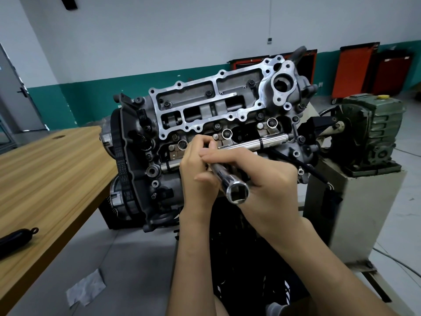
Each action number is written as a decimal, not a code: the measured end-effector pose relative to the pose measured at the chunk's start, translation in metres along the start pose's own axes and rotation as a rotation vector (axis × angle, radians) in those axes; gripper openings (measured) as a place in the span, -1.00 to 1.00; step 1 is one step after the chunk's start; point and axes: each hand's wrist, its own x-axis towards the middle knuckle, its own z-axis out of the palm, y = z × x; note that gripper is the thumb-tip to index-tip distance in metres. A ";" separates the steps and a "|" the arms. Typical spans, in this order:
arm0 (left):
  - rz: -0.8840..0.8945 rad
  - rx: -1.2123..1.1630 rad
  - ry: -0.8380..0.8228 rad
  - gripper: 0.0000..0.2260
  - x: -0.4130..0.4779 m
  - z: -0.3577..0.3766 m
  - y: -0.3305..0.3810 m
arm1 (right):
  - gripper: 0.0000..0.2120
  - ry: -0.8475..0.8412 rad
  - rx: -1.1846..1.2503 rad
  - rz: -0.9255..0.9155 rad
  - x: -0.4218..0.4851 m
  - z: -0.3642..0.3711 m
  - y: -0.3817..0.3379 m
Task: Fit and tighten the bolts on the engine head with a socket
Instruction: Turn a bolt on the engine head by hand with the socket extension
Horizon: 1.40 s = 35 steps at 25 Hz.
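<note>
The engine head [205, 106] stands tilted on its mount in the middle of the view, with several dark bolts seated in its silver frame. A long chrome socket [232, 183] points its open square end toward me. My right hand [264, 179] grips the socket's shaft from the right. My left hand [198, 169] curls its fingers around the socket's far end, close to the head's lower row of holes. What sits under the fingertips is hidden. A shiny rail [268, 143] runs across the head just behind my hands.
A wooden table [52, 174] lies at the left, with a black handle-like tool [16, 239] near its front edge. A green gearbox [373, 133] sits on a pale pedestal [355, 213] at the right. Red tool cabinets [355, 69] line the back wall.
</note>
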 end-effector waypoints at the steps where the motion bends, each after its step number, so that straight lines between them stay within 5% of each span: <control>1: 0.015 0.000 -0.001 -0.82 0.000 -0.001 0.002 | -0.74 0.025 0.014 0.012 -0.001 0.000 0.000; 6: -0.197 -0.032 -0.078 -0.89 0.003 -0.001 0.011 | -0.70 -0.114 0.090 -0.041 -0.002 0.005 -0.006; 11: -0.116 0.045 -0.160 -0.90 0.008 -0.009 0.021 | -0.74 0.016 0.033 -0.023 -0.002 0.002 -0.002; 17: -0.123 0.141 -0.048 -0.91 0.003 -0.005 0.023 | -0.70 -0.104 0.046 -0.059 -0.002 0.005 -0.003; 21: -0.087 0.045 -0.086 -0.90 0.004 -0.007 0.020 | -0.77 -0.009 0.027 -0.026 0.001 0.002 0.000; 25: -0.163 0.026 -0.103 -0.90 0.004 -0.005 0.023 | -0.73 -0.129 0.056 -0.044 0.000 0.003 -0.004; 30: -0.078 -0.029 -0.031 -0.84 0.000 -0.004 0.014 | -0.77 0.012 -0.010 0.006 0.001 -0.001 0.000; 35: -0.176 0.020 -0.075 -0.89 0.006 -0.002 0.019 | -0.71 -0.122 0.049 -0.067 -0.002 0.002 -0.005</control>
